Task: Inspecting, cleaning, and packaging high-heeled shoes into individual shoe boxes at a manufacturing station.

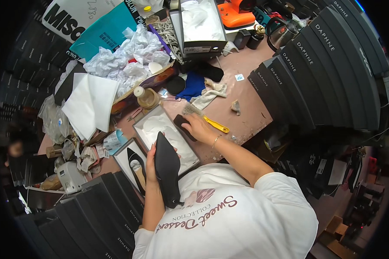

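Observation:
My left hand (151, 163) holds a black pointed shoe (167, 166) upright against my shirt front, toe pointing away from me. My right hand (199, 129) reaches over a flat black pad (180, 122), thumb and fingers apart and seeming to touch it. Just beyond those fingers lies a brush with a yellow handle (216, 124) and pale bristles. Left of the pad stands an open shoebox (139, 126) lined with white tissue. Beside my left wrist, another black pointed shoe (135, 166) with a beige insole rests in a narrow grey box part.
Stacked dark shoeboxes rise at the right (328, 73) and lower left (95, 220). Farther back are crumpled white paper (129, 56), a jar with a pale lid (148, 98), a blue cloth (192, 87) and another tissue-filled box (203, 21). A kettle (283, 32) stands beyond.

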Demonstrator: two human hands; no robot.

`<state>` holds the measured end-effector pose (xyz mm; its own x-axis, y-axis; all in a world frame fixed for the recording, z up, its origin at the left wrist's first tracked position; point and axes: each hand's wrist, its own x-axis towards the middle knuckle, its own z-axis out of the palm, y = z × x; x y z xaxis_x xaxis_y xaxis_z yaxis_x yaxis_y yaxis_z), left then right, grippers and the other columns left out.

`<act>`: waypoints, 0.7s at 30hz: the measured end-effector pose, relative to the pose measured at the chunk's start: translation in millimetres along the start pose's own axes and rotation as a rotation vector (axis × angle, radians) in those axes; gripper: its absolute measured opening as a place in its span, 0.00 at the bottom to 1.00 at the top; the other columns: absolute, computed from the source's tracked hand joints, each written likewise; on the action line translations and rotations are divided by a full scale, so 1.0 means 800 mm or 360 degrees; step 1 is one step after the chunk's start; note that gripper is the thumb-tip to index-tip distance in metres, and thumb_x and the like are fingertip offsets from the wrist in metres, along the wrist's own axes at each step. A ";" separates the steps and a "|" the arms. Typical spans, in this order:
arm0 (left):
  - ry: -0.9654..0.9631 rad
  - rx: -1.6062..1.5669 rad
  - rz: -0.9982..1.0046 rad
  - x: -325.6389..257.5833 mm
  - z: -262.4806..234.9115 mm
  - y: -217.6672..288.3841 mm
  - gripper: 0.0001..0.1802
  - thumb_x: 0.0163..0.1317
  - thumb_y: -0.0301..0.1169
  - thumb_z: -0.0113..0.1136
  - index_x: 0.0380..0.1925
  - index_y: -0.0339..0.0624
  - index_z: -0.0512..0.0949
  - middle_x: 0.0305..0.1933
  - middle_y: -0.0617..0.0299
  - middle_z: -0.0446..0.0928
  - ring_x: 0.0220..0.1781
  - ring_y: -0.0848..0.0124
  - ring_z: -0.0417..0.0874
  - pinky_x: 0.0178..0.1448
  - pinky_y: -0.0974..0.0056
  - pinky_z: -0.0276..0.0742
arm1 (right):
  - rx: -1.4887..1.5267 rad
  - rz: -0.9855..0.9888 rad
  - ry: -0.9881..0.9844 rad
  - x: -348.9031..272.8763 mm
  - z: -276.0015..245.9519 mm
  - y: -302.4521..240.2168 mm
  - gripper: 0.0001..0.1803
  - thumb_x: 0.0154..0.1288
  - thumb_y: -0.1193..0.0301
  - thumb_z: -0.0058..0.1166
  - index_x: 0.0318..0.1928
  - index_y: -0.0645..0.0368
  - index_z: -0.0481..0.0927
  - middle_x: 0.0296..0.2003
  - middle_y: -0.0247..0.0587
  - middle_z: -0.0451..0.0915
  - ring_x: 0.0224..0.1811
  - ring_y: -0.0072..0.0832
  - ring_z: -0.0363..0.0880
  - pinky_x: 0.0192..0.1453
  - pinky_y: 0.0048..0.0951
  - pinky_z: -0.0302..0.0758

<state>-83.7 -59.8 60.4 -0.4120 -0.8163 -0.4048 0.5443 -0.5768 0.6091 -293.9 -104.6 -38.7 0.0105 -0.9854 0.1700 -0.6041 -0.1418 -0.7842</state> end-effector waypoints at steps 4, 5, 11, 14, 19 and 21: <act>0.0096 -0.0129 -0.0068 0.011 0.000 0.001 0.29 0.72 0.50 0.36 0.68 0.50 0.58 0.40 0.45 0.77 0.37 0.55 0.83 0.38 0.60 0.83 | 0.0055 0.0214 -0.0077 -0.042 -0.049 0.054 0.14 0.61 0.75 0.52 0.48 0.60 0.77 0.41 0.51 0.77 0.44 0.50 0.76 0.48 0.42 0.73; 0.0107 -0.0113 -0.0080 0.014 0.000 0.003 0.29 0.72 0.50 0.36 0.68 0.49 0.58 0.40 0.45 0.77 0.37 0.55 0.83 0.38 0.60 0.83 | -0.0029 0.0247 0.0059 -0.050 -0.069 0.076 0.15 0.60 0.76 0.52 0.49 0.58 0.77 0.42 0.51 0.77 0.45 0.49 0.76 0.49 0.41 0.73; 0.0138 -0.0034 -0.0122 0.027 0.006 0.000 0.31 0.72 0.50 0.36 0.69 0.47 0.56 0.41 0.44 0.77 0.39 0.56 0.84 0.36 0.61 0.83 | -0.0781 0.0112 -0.0202 -0.014 -0.190 0.173 0.20 0.55 0.80 0.54 0.50 0.54 0.77 0.49 0.44 0.75 0.56 0.44 0.71 0.56 0.43 0.70; 0.0105 0.0026 -0.0242 0.039 0.015 0.000 0.31 0.71 0.50 0.37 0.68 0.46 0.57 0.42 0.45 0.78 0.38 0.56 0.84 0.38 0.61 0.83 | -0.0967 0.0092 -0.0840 0.004 -0.202 0.197 0.18 0.54 0.78 0.56 0.48 0.56 0.78 0.50 0.44 0.75 0.58 0.44 0.69 0.58 0.44 0.69; 0.0039 -0.0051 -0.0193 0.034 0.004 0.003 0.29 0.72 0.48 0.38 0.67 0.47 0.59 0.43 0.43 0.78 0.41 0.54 0.84 0.42 0.61 0.83 | 0.0115 0.0552 -0.0819 0.027 -0.187 0.142 0.10 0.56 0.75 0.60 0.39 0.60 0.76 0.40 0.40 0.79 0.46 0.32 0.77 0.52 0.33 0.73; 0.0035 -0.0068 -0.0192 0.032 -0.013 0.002 0.31 0.72 0.50 0.35 0.69 0.46 0.56 0.44 0.43 0.77 0.41 0.53 0.84 0.40 0.60 0.83 | 0.1266 0.0845 -0.0636 0.015 -0.162 0.096 0.08 0.59 0.74 0.59 0.38 0.61 0.75 0.37 0.35 0.79 0.41 0.24 0.77 0.48 0.29 0.74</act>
<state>-85.9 -82.1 44.0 -0.4608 -0.7410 -0.4885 0.5225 -0.6714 0.5255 -443.7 -115.0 -19.4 0.2477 -0.8781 -0.4093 0.0911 0.4417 -0.8925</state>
